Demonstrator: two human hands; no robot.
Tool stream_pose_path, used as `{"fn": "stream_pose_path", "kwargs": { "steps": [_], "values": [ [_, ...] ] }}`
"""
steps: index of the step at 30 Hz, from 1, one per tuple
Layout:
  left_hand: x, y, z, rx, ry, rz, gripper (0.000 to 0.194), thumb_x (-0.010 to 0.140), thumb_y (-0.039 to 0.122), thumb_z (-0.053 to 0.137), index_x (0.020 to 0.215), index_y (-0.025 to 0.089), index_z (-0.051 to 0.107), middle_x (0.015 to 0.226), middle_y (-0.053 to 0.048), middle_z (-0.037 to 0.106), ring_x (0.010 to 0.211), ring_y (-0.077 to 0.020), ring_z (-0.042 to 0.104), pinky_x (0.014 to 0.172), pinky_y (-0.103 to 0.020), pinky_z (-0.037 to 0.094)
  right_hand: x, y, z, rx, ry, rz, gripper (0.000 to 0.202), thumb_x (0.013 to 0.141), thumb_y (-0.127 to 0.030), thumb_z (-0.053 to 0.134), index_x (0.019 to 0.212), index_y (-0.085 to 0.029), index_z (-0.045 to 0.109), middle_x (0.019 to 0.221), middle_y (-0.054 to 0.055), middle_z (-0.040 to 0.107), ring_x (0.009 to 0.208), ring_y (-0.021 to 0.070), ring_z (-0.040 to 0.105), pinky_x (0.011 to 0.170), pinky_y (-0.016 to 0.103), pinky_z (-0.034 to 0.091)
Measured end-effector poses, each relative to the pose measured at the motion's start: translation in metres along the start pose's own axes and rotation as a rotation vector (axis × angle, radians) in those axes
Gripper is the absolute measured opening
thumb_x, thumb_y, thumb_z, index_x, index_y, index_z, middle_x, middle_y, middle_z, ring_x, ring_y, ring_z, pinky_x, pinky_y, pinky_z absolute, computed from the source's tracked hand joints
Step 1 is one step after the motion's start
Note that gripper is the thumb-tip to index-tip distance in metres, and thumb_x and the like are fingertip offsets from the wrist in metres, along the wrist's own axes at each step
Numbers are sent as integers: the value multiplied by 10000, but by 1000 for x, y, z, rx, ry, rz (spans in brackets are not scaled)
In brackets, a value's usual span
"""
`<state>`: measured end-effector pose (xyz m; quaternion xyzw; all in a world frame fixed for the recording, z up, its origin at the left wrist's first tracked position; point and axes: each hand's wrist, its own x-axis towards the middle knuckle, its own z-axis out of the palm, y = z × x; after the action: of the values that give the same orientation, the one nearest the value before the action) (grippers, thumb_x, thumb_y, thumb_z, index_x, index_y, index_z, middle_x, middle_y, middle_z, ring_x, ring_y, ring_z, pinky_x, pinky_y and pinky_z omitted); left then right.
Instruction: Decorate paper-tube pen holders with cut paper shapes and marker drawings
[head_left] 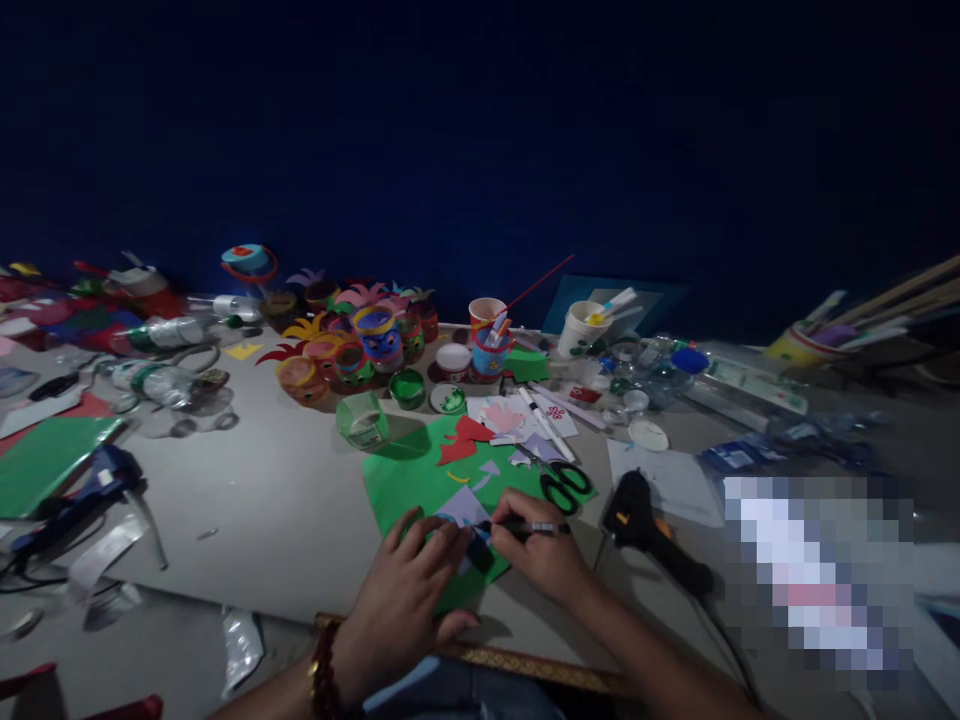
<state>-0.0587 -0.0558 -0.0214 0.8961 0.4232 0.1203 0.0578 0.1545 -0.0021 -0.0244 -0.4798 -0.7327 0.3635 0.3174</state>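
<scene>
My right hand [536, 550] is closed round a black marker [529, 527], its tip down at a small lilac paper piece [461, 503]. My left hand [416, 575] lies flat across the left part of that paper, fingers stretched out and pressing on it. Blue marks or a blue piece show on the lilac paper, partly hidden by my fingers. Beneath lies a large green sheet [405, 470]. Red paper cut-outs [463, 438] and a lilac arrow-like cut-out [487, 474] rest on it. Black-handled scissors [564, 487] lie just beyond my right hand.
A black glue gun [652, 530] lies right of my right hand, and a blue glue gun [82, 500] at left. Decorated cups [379, 338], a green paint pot [409, 388] and a marker cup [491, 355] stand behind. Plastic bottles [157, 380] lie at left, more at right.
</scene>
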Motion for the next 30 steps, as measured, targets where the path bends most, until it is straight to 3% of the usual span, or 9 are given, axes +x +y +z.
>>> {"fn": "stream_pose_path", "kwargs": {
  "steps": [30],
  "values": [
    [-1, 2, -2, -13, -41, -38, 715, 853, 684, 493, 1376, 196, 500, 1276, -77, 624, 1165, -277, 507, 1110, -489, 280, -2, -9, -2, -25, -44, -13, 99, 697, -154, 525, 627, -217, 496, 566, -49, 503, 558, 133, 488, 551, 241, 333]
  ]
}}
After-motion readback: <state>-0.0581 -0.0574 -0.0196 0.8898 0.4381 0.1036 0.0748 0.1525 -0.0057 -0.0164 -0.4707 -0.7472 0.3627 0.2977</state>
